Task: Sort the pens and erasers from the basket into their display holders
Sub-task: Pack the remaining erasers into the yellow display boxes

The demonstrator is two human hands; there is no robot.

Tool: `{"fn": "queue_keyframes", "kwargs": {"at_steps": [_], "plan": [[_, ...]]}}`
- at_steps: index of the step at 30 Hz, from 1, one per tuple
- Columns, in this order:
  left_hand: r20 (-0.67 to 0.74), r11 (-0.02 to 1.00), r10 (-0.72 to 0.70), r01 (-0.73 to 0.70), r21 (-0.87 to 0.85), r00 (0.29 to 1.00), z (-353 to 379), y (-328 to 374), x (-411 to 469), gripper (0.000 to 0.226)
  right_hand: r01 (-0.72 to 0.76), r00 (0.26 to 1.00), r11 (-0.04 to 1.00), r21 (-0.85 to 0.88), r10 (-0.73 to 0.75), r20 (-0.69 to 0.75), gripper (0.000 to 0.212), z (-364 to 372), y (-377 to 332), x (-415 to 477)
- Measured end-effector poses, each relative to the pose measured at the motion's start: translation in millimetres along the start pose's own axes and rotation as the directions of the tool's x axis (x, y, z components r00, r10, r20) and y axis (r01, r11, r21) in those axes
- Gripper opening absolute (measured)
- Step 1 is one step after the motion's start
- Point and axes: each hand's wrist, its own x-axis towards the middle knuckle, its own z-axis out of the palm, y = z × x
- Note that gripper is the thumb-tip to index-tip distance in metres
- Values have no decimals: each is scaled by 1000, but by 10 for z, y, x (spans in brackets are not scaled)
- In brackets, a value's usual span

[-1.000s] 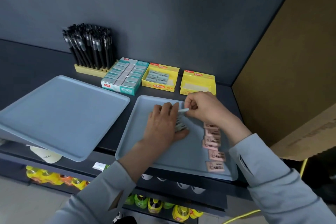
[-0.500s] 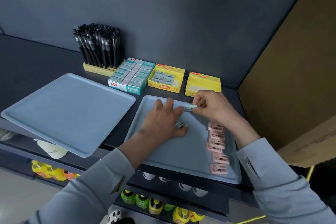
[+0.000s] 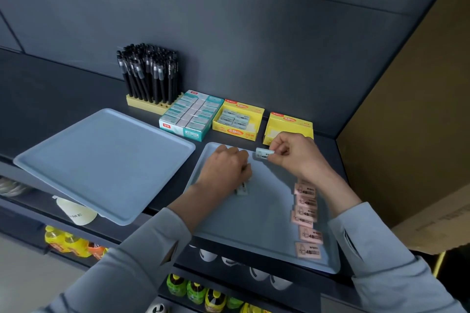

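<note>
My right hand (image 3: 295,154) pinches a pale blue eraser (image 3: 264,154) above the far edge of the right blue tray (image 3: 254,231). My left hand (image 3: 226,170) is curled over small pale erasers (image 3: 241,189) on that tray, one showing at its heel. Several pink erasers (image 3: 306,213) lie in a column along the tray's right side. Behind stand a yellow box holding grey erasers (image 3: 237,119), a second yellow box (image 3: 288,126), a teal box of erasers (image 3: 189,115) and black pens in a yellow holder (image 3: 150,73).
A second blue tray (image 3: 101,160) sits to the left, overhanging the dark shelf edge. A cardboard panel (image 3: 412,109) closes off the right side. Bottles (image 3: 66,241) and white cups stand on the shelves below.
My right hand has lifted the pale blue eraser up and back toward the yellow boxes. My left hand's fingers have curled in over the erasers beneath it.
</note>
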Motion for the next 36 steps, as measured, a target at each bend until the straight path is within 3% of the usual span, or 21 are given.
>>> {"fn": "queue_keyframes", "kwargs": {"at_steps": [2, 4, 6, 7, 8, 10, 11, 12, 14, 18, 19, 20, 22, 23, 25, 30, 33, 36], "plan": [[-9, 998, -57, 57, -39, 998, 18, -37, 16, 21, 0, 1000, 1000, 7, 0, 2, 15, -7, -18, 10], [-74, 967, -206, 192, -165, 976, 6, -60, 35, 25, -14, 1000, 999, 47, 14, 1, 15, -5, -30, 22], [-58, 847, -421, 369, -383, 905, -65, -76, 71, 32, -54, 999, 982, 183, 54, 4, 14, 4, -52, 34], [22, 722, -506, 438, -536, 862, -108, -92, 99, 34, -76, 997, 955, 288, 77, 10, 13, 4, -74, 37], [136, 526, -562, 479, -703, 816, -157, -98, 126, 35, -91, 996, 914, 395, 92, 17, 12, 7, -107, 42], [438, -45, -531, 492, -870, 725, -251, -91, 196, 45, -103, 994, 820, 563, 102, 33, 14, 28, -202, 52], [562, -313, -445, 467, -827, 697, -296, -67, 224, 52, -102, 994, 782, 614, 96, 44, 15, 51, -261, 56], [640, -506, -358, 434, -745, 680, -327, -46, 246, 59, -95, 995, 754, 650, 79, 54, 16, 80, -318, 63], [706, -692, -253, 386, -610, 662, -372, -13, 265, 64, -69, 997, 747, 661, 27, 74, 15, 143, -410, 77], [762, -784, -235, 345, -515, 603, -406, -63, 228, 46, -14, 998, 780, 626, -26, 55, 9, 170, -398, 84], [769, -798, -249, 326, -508, 588, -406, -93, 218, 39, 0, 999, 832, 555, -27, 41, 6, 164, -364, 74], [769, -808, -269, 299, -507, 580, -412, -119, 209, 33, 23, 998, 912, 409, -47, 48, 8, 161, -337, 55], [756, -823, -312, 234, -518, 575, -446, -136, 187, 29, 84, 978, 996, 22, -87, 187, 32, 216, -295, 3], [743, -824, -325, 209, -526, 585, -473, -132, 172, 29, 130, 957, 982, -140, -87, 277, 47, 268, -292, -20], [721, -817, -341, 190, -545, 603, -518, -125, 135, 33, 194, 931, 940, -280, -87, 354, 60, 371, -313, -45], [706, -756, -333, 270, -596, 625, -553, -157, 17, 48, 104, 963, 970, -220, -43, 267, 35, 327, -288, 21], [709, -741, -319, 301, -600, 629, -506, -171, -30, 54, 24, 990, 999, -28, -20, 137, 24, 217, -314, 49], [715, -733, -265, 346, -585, 647, -423, -155, -37, 62, 92, 992, 986, 139, -103, 70, 25, 149, -457, 88]]}}
